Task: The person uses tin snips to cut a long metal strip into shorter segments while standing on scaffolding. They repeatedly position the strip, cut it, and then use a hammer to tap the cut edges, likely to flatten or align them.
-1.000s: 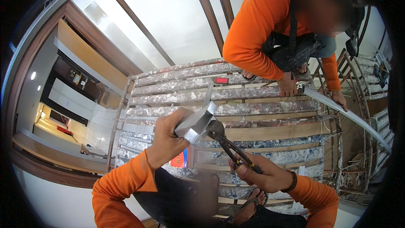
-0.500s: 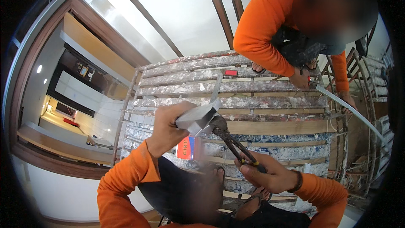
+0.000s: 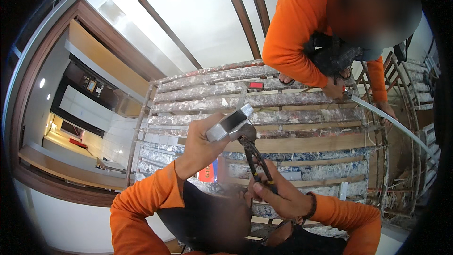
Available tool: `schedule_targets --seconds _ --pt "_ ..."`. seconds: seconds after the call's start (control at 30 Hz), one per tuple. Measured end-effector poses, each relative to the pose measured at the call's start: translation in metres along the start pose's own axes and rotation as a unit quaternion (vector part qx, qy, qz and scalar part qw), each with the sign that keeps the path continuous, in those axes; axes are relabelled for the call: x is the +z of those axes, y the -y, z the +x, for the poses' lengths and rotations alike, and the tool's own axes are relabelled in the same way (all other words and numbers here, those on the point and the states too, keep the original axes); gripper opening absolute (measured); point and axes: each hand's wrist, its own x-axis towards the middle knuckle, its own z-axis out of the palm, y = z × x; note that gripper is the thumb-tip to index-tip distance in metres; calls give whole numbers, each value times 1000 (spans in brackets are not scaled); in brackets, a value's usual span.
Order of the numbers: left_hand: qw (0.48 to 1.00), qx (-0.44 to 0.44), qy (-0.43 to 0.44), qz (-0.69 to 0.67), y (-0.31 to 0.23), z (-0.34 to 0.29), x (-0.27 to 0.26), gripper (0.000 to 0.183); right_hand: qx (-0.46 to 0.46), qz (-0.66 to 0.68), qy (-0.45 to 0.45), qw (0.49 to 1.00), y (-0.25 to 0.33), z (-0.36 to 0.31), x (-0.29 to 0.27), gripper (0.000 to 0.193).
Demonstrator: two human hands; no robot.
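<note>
My left hand (image 3: 200,137) is closed around a short, bent piece of silver metal channel (image 3: 218,132), with its open, hollow side showing. My right hand (image 3: 281,193) grips the handles of dark pincers (image 3: 252,156) with yellow marks near the grips. The rounded jaws of the pincers meet the near right edge of the channel. Exactly how far they bite into the metal I cannot tell. Below the left hand lies a red and blue box (image 3: 206,174), partly hidden by my wrist and a blurred patch.
I squat on a paint-splashed slatted platform (image 3: 302,114) with gaps between its boards. A co-worker in orange (image 3: 295,42) crouches at the far right, holding a long metal strip (image 3: 391,117). A red object (image 3: 256,85) lies on the far slats.
The metal channel has turned, showing more of its hollow side, and moved slightly right. The pincers are more upright, their handles closer together. My right hand has shifted left.
</note>
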Motion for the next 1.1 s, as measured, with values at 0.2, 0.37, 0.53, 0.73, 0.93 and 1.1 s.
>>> schedule_targets --seconds 0.2,0.37,0.53,0.73,0.93,1.1 --pt "1000 11 -5 -22 8 -3 -5 33 -3 -126 57 990 23 -2 -27 55" --pt "1000 -5 -12 16 6 -2 -5 36 -17 -219 39 975 34 -2 -31 53" --pt "999 33 -29 21 11 -2 -10 34 -12 -227 29 973 49 -2 -27 53" --pt "990 128 -12 50 24 4 -24 23 45 -188 49 980 65 -7 -33 45" --pt "986 141 14 90 29 0 -34 33 103 -122 107 981 64 -14 -45 45" --pt "992 116 13 47 30 -1 -31 26 50 -152 93 983 53 -10 -41 47"
